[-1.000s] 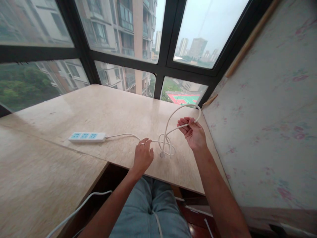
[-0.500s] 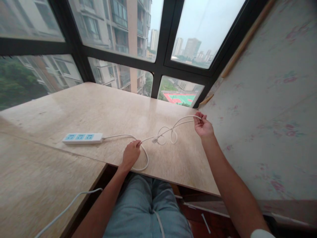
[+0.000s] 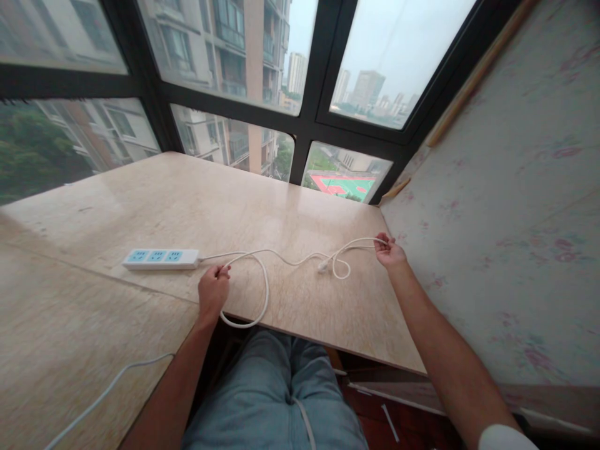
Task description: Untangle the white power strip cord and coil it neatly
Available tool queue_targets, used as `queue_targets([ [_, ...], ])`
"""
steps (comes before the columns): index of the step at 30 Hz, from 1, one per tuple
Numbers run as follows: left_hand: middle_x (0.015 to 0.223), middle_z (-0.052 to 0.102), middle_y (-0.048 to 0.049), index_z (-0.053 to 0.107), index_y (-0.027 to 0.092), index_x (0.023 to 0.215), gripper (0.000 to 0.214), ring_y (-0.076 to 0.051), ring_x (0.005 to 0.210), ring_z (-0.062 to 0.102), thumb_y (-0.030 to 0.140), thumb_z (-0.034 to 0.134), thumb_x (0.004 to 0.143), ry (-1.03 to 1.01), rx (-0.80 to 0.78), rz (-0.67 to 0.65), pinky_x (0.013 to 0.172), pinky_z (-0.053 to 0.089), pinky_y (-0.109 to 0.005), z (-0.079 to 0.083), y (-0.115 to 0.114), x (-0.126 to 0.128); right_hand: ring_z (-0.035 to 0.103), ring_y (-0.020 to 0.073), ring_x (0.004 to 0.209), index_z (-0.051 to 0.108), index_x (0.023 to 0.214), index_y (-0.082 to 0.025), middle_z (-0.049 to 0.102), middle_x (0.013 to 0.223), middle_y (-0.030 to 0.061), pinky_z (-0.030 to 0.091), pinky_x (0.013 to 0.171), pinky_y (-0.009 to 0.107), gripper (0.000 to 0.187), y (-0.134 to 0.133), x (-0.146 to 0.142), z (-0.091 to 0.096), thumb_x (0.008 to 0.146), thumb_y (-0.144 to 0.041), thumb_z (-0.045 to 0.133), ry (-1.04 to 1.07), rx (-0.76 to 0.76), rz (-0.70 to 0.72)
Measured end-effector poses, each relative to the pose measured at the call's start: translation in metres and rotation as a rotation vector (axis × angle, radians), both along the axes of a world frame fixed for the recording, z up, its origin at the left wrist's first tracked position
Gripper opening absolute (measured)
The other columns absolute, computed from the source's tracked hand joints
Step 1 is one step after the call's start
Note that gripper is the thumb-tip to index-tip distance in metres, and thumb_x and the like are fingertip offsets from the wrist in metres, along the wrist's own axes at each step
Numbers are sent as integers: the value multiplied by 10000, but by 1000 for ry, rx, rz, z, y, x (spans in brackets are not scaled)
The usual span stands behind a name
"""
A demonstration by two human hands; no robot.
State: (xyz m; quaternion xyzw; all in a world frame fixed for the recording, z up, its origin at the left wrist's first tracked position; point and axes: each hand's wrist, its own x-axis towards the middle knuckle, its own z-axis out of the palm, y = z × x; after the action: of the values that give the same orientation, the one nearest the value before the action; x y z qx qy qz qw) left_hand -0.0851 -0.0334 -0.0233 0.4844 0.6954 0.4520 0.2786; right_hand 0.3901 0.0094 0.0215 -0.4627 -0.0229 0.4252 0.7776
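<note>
A white power strip (image 3: pixel 159 258) with blue sockets lies on the beige stone tabletop (image 3: pixel 210 212). Its white cable (image 3: pixel 262 284) runs right across the table in a loose loop and ends in a small coil by the plug (image 3: pixel 323 266). My left hand (image 3: pixel 213 290) is closed round the cable close to the strip's right end. Over by the wall, my right hand (image 3: pixel 389 252) pinches the cable's far loop, fingers closed on it.
A second white cord (image 3: pixel 103 394) trails over the nearer table surface at lower left. A patterned wall (image 3: pixel 492 219) closes the right side. Black-framed windows (image 3: pixel 309 125) stand behind the table. My jeans-clad legs (image 3: pixel 276 400) are under the table edge.
My left hand slid left along the cable toward the power strip. My right hand moved right and lower, toward the wall. The tangled coil has been drawn out into a longer, flatter run.
</note>
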Motion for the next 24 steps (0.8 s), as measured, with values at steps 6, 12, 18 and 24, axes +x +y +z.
queue_targets([
  [6,622,492,53,503,147,686,95,-13,347,260,192,578,650,-771,16,232,349,155,-178,7,15,-13,541,61,376,439,663,-190,560,496,-64,525,465,160,353,-15,7,-16,974,-84,310,-3,-149,23],
  [12,580,423,70,466,146,696,120,-7,367,277,36,511,716,-1015,38,379,358,197,-153,19,39,-28,346,25,275,345,623,-195,437,435,-97,360,347,94,350,-28,10,-26,921,-14,312,-101,-246,115],
  [18,535,311,85,406,174,690,192,-30,378,260,56,437,837,-1011,170,400,387,233,-165,21,61,-45,243,27,265,402,617,-189,386,441,-98,227,287,117,303,-45,16,-37,827,27,371,-274,-402,298],
  [24,558,379,68,483,157,739,174,-45,414,333,3,429,797,-1141,247,422,433,292,-175,34,66,-34,303,46,297,472,650,-182,464,468,-59,218,297,150,193,-47,28,-47,794,-55,498,-619,-585,329],
])
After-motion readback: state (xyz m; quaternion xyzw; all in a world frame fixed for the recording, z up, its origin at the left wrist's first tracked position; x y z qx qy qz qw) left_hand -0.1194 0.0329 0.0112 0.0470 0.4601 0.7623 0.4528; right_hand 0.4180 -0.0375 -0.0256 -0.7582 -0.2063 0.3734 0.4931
